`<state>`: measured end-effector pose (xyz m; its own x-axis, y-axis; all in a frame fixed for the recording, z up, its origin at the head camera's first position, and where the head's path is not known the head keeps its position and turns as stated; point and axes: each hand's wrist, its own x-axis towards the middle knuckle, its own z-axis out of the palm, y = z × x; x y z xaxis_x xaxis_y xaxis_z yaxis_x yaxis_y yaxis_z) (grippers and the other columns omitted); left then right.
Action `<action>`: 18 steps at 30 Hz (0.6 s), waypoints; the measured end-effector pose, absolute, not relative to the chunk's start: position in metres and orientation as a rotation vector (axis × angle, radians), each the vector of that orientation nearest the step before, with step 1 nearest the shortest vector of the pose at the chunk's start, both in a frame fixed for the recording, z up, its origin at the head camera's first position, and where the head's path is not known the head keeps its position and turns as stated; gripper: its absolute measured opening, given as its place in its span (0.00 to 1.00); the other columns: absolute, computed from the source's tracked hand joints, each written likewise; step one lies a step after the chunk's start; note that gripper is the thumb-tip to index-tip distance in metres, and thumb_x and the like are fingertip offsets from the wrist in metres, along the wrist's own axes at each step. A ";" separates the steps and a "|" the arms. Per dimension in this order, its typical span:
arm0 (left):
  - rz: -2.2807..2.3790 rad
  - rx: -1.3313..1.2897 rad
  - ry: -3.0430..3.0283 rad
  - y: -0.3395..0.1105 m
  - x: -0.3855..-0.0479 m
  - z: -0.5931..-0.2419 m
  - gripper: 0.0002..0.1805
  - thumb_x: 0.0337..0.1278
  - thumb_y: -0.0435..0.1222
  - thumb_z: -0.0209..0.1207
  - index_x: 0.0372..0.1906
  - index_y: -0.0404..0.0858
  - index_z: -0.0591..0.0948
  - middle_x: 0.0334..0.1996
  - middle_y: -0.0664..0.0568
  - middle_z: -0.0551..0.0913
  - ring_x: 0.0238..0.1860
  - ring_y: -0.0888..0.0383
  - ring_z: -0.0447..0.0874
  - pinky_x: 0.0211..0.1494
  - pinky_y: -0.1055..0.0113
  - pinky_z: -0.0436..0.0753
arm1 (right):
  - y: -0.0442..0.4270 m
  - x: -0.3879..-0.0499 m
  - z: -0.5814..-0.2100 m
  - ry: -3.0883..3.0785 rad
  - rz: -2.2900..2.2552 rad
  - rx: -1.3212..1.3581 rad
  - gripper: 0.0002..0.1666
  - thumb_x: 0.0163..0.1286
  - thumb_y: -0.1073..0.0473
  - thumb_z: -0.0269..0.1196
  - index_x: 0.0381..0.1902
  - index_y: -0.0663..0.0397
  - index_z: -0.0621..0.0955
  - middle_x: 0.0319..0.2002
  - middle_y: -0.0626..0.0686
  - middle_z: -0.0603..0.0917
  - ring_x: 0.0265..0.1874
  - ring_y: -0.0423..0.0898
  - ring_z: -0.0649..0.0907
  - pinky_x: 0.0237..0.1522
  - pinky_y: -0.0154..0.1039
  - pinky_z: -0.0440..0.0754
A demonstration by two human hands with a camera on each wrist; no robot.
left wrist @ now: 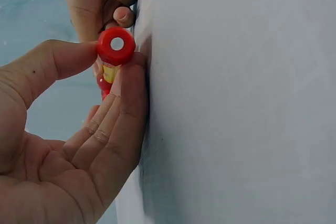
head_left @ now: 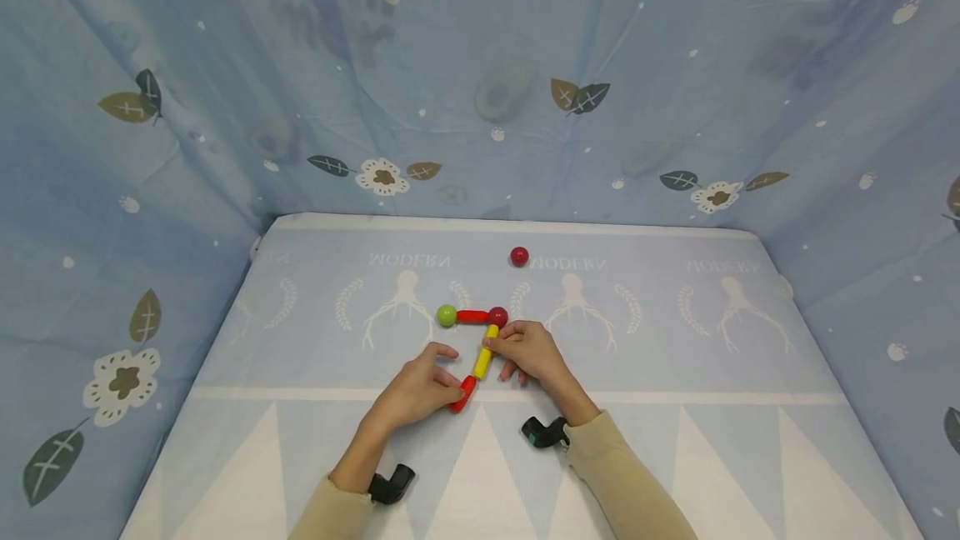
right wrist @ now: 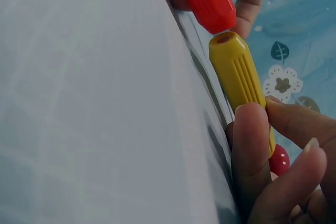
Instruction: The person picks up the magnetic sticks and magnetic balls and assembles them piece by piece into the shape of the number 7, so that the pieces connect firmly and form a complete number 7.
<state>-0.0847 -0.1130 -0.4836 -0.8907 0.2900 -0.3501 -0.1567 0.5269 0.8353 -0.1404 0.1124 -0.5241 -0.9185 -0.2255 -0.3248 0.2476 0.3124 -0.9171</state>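
My left hand pinches a ridged red stick between thumb and fingers; the left wrist view shows a pale disc in its near end. A similar yellow stick is held by my right hand between thumb and finger. The two sticks' ends lie very close in the right wrist view, at a slight angle; whether they touch I cannot tell. At its far end the yellow stick meets a dark red ball. From that ball another red stick runs left to a green ball.
Farther back on the patterned tabletop lies a separate red ball. Blue printed cloth hangs behind the table and along both sides. Black devices sit at both wrists.
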 end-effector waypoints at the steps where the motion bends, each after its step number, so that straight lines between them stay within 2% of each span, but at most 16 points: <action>1: 1.337 0.115 2.315 -0.112 -0.085 -0.484 0.30 0.55 0.35 0.69 0.62 0.35 0.71 0.32 0.55 0.85 0.32 0.57 0.82 0.39 0.59 0.79 | 0.112 -0.140 -0.524 2.191 -1.640 0.019 0.24 0.63 0.46 0.72 0.40 0.62 0.80 0.24 0.54 0.86 0.12 0.49 0.82 0.10 0.34 0.72; 18: 1.351 0.199 2.289 -0.108 -0.087 -0.491 0.27 0.55 0.36 0.70 0.57 0.34 0.72 0.31 0.55 0.84 0.31 0.57 0.81 0.37 0.60 0.78 | 0.110 -0.138 -0.521 2.183 -1.671 0.053 0.22 0.64 0.48 0.71 0.40 0.62 0.80 0.25 0.54 0.87 0.12 0.48 0.82 0.10 0.33 0.71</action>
